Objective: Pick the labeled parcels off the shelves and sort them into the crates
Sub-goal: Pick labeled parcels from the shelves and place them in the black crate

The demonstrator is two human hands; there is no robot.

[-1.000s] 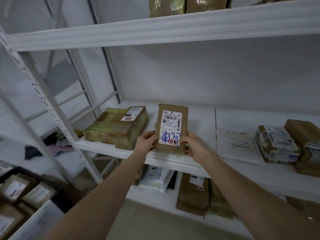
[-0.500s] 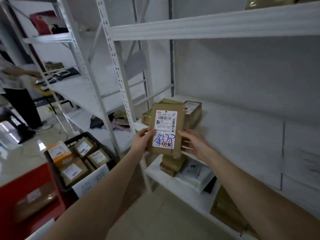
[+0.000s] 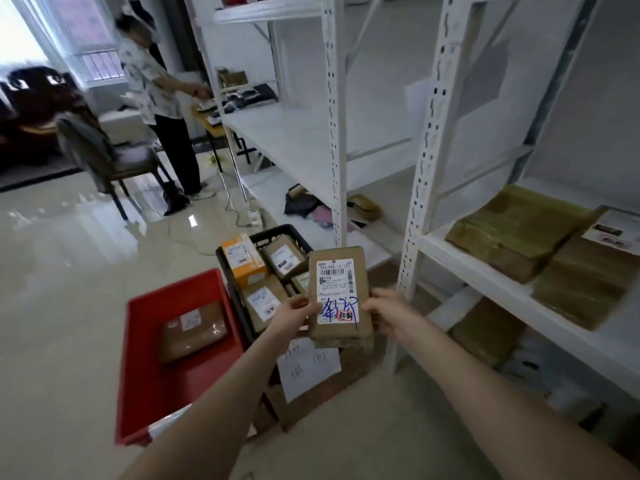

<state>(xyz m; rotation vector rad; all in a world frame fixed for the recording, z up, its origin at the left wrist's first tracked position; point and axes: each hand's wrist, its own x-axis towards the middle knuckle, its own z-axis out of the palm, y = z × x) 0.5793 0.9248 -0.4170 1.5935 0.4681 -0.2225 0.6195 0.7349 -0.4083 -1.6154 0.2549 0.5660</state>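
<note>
Turning from shelf [image 3: 485,261] toward red crate [image 3: 138,341] and packed black crate [image 3: 273,232], holding parcel [image 3: 341,296] upright midair above them, pinching its lower sides with left grip [image 3: 294,315] and right grip [image 3: 388,313]. Risking misreading label, dropping into wrong crate, slipping from thin pinch.

Upright brown labeled parcel [image 3: 340,296], above crates [image 3: 235,258]

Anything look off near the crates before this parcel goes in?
Two things. The orange box sits tilted in the black crate, propped higher than the boxes beside it. A loose cable trails across the floor behind that crate, a possible trip hazard. The parcel, held by the left hand and right hand, looks intact.
</note>
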